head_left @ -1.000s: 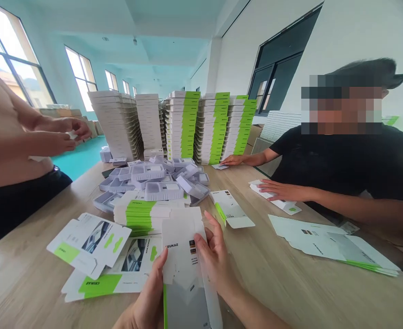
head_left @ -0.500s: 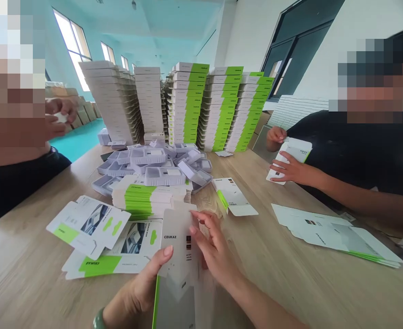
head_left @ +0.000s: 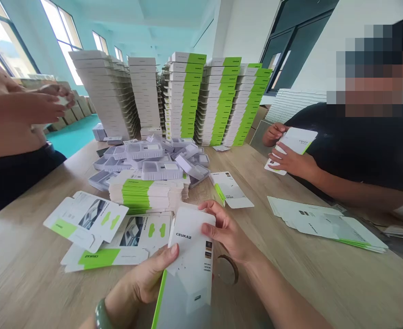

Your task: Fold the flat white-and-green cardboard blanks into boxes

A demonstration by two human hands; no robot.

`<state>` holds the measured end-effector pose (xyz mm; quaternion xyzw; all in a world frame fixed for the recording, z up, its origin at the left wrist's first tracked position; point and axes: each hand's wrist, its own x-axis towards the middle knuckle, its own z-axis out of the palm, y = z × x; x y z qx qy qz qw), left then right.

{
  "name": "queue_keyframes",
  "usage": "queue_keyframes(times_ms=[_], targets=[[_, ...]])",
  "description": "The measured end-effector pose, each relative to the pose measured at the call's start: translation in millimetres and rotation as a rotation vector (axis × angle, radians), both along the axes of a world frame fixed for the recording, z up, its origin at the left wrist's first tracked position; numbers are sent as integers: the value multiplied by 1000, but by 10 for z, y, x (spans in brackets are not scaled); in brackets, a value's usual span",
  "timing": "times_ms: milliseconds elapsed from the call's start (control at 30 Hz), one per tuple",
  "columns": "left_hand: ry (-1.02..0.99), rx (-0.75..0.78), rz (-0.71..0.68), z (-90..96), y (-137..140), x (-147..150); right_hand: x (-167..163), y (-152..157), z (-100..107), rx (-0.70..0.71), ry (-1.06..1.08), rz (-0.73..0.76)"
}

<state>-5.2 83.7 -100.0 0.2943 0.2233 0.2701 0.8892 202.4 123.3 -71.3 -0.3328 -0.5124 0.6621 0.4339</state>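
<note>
Between my hands is a white and green cardboard box (head_left: 189,274) printed CEUKAZ, tilted with its top end away from me. My left hand (head_left: 153,272) grips its left edge, thumb on the front face. My right hand (head_left: 227,228) pinches the upper right corner, thumb in front and fingers behind. Just beyond it lies a stack of flat folded cartons (head_left: 146,192) with green bands. Left of the box, several flat cartons (head_left: 91,217) with a printed picture and green hang-hole shapes overlap on the table.
Lilac-white plastic trays (head_left: 162,170) are heaped behind the carton stack. Tall stacks of boxes (head_left: 182,96) stand at the back. One carton (head_left: 232,189) and a spread of cartons (head_left: 327,224) lie right. A co-worker's hand (head_left: 290,160) holds a carton; another person's hands (head_left: 55,103) are at left.
The box in my hands has turned its front face more toward me and shifted slightly right. My right hand has moved right with its corner. The view has shifted a little.
</note>
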Motion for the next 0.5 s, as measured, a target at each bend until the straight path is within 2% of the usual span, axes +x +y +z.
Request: queue_keyframes(times_ms=[67,200,267,300,367,433,500], targets=[[1,-6,56,13,16,4,1,19,-33,16,30,-57],[130,-49,226,106,46,17,-4,64,-63,135,7,-251],[209,-77,332,142,64,27,4,82,-61,105,-39,-290],[246,-90,392,150,74,31,8,86,-61,50,-73,-242],[309,-97,509,151,96,28,13,84,-71,-78,-161,-28],[341,-54,580,145,117,7,11,75,-96,-138,-265,154],[326,54,560,146,131,-29,11,72,-121,-138,-341,195]])
